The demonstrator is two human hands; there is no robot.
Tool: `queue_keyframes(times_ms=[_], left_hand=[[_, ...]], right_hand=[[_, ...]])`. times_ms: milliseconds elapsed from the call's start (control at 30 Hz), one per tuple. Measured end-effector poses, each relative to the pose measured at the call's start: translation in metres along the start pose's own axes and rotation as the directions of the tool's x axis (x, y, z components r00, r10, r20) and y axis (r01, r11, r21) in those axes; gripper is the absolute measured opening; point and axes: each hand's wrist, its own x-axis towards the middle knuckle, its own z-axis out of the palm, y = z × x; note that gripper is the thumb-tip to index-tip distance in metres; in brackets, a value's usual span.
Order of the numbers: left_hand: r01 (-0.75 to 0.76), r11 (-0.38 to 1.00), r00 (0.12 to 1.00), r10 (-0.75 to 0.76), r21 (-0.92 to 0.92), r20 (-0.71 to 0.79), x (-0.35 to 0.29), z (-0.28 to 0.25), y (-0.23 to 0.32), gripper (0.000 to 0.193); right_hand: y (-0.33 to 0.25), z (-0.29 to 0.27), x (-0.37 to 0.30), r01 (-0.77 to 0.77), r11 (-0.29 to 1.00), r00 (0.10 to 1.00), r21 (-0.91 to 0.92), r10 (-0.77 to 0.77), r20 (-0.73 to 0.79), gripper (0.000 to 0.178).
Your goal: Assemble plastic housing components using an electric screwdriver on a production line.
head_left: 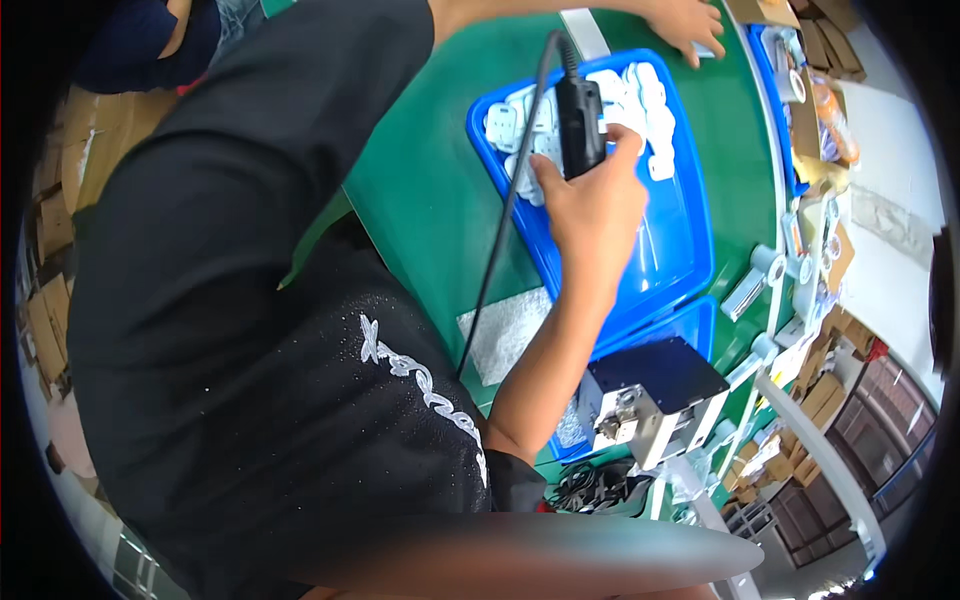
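My right hand (600, 205) is wrapped round a black corded hand tool (582, 128), which looks like an electric screwdriver. Its tip is hidden. From its upper end a black cable (505, 215) loops back past my body. Below the tool, white plastic socket-like pieces (502, 125) are heaped at the far-left end of a blue tray (655, 265). Out beyond that tray, my left hand (685, 22) reaches over the green tabletop, its thumb and fingers about a small pale piece (706, 50). Most of that piece is covered.
A black-topped metal machine (655, 385) stands beside the tray, over a second blue tray (690, 328). Silvery sheet material (503, 335) lies near my body. Tape rolls (768, 263) line the table's far edge. Dark cables (600, 488) are bundled below the machine. Another person (150, 45) is at upper left.
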Motion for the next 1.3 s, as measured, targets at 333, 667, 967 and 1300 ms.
queue_keyframes(times_ms=[333,667,967,1300], left_hand=[[0.430,0.871,0.540,-0.460,-0.238,-0.704,-0.241,-0.097,0.042,0.058],[0.734,0.497,0.271,-0.839,-0.462,-0.472,-0.387,-0.113,0.073,0.046],[-0.027,-0.039,0.925,-0.381,-0.999,-0.010,-0.265,-0.151,0.162,0.049],[-0.173,0.011,0.943,0.292,-0.985,-0.162,-0.165,-0.138,0.286,0.059]], right_hand=[[0.005,0.015,0.003,0.062,0.998,0.998,0.009,-0.061,-0.030,0.061],[0.026,-0.022,-0.026,0.129,0.670,0.970,0.731,-0.237,0.046,0.096],[0.047,-0.043,-0.072,0.115,0.230,0.991,0.966,-0.098,-0.094,0.096],[0.076,-0.033,-0.173,0.182,0.151,0.851,0.972,0.470,-0.233,0.085]])
